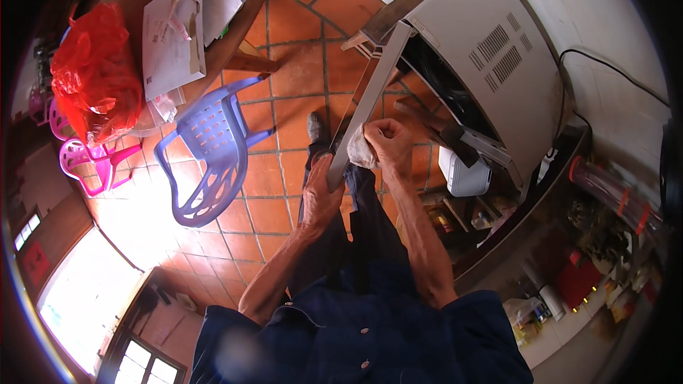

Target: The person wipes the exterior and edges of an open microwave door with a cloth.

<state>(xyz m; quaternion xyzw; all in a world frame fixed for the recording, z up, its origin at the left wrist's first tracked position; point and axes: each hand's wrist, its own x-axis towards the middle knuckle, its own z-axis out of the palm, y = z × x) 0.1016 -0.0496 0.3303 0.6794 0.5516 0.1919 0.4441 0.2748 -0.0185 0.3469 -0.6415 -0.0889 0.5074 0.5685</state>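
Note:
A light grey microwave oven [480, 69] stands on the right with its door [371, 101] swung open towards me. I see the door nearly edge-on, so its faces are mostly hidden. My left hand [322, 192] grips the door's free edge near my body. In my right hand [392, 144] is a bunched whitish cloth [363, 148], pinched in the fingers and lying against the door's side that faces the oven. The oven's dark cavity [445, 82] shows only in part.
A blue plastic chair [213, 138] stands left on the tiled floor [299, 72]. Behind it, a wooden table [235, 37] bears a red plastic bag [98, 72] and papers [173, 37]. A white plastic container [464, 172] sits below the oven. A black cord [603, 57] runs along the wall.

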